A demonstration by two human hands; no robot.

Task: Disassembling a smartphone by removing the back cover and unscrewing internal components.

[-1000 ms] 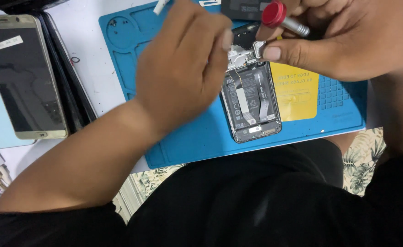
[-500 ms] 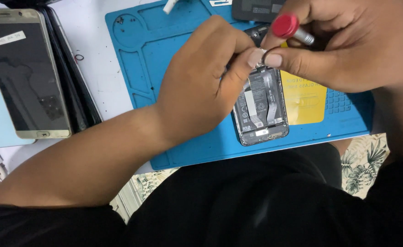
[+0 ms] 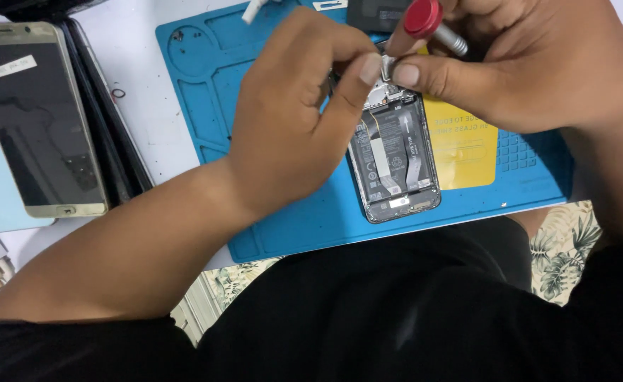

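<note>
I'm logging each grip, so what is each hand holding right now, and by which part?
The right hand holds a red-capped screwdriver by its shaft. The left hand pinches a small metal piece by its edge, over the opened phone.

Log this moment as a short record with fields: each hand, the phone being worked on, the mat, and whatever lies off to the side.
left hand: thumb and forefinger pinch at the top end of the opened phone
right hand: holds a red-capped screwdriver above the phone's top end
opened phone: back cover off, insides exposed, lying flat on the mat
mat: blue repair mat with moulded recesses, on a white table
yellow card: beside the phone, on the mat
gold phone: dark screen up, left of the mat
</note>
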